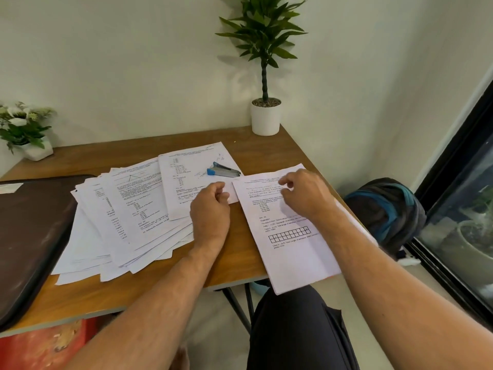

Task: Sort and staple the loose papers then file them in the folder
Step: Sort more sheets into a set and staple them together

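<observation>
From the head camera we look down on a wooden table [240, 252] with a smooth brown top and a pale edge band, carried on thin dark metal legs. A fanned heap of loose papers [128, 222], white printed sheets with curled and staggered corners, spreads across its middle. One printed sheet [192, 180] lies on top of the heap at its far right, and a blue and grey metal stapler [223, 170] rests on that sheet's far corner. Our left hand [210, 209] sits knuckles up at the near right corner of this sheet, fingers curled in and pinching the paper's edge. Just to the right lies a separate stack of sheets [290, 236], tilted, its near end hanging over the table edge above a dark trouser leg; its top page carries text and a row of small boxes. Our right hand [301, 193] rests on the far part of this stack, fingers bent down onto the paper, but we cannot tell whether it grips a sheet. At the left edge lies the folder [29, 236], a dark brown, matt, rounded-corner case, closed and flat, its right side touching the heap. A tall leafy plant in a white round pot [265, 117] stands at the far corner, and a small flowering plant [24, 129] in a white pot at far left
</observation>
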Available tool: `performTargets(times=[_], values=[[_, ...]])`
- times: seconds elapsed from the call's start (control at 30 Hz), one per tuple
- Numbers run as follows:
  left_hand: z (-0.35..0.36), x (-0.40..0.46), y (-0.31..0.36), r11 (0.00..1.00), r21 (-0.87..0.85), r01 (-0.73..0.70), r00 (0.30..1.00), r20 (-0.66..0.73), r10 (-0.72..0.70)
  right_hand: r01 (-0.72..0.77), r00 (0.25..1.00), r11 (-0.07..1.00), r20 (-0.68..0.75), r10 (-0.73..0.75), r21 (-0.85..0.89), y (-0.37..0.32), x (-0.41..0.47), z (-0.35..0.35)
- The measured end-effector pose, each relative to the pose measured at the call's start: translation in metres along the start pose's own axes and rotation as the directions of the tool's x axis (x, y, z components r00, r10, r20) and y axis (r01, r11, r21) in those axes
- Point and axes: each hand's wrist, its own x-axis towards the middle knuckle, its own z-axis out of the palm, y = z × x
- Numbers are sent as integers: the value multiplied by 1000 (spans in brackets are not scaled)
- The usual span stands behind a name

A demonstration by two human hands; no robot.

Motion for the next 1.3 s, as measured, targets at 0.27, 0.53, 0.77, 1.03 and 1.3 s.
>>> performTargets(times=[0.27,0.53,0.77,1.03,1.3], values=[[-20,53,-34,968,237,-79,994,98,57,16,998,998,60,-19,53,-72,59,48],[-16,64,-63,954,288,-81,991,125,46,57,987,990,156,-36,-132,-91,101,97],[-20,78,-78,890,451,66,986,110,-129,-67,997,997,44,69,-41,-84,128,102],[-15,83,-91,900,433,59,991,83,-105,-363,929,929,44,366,-74,-58,137,93],[-24,86,-97,928,349,130,990,7,-141,-98,994,989,-25,102,111,-86,129,93]])
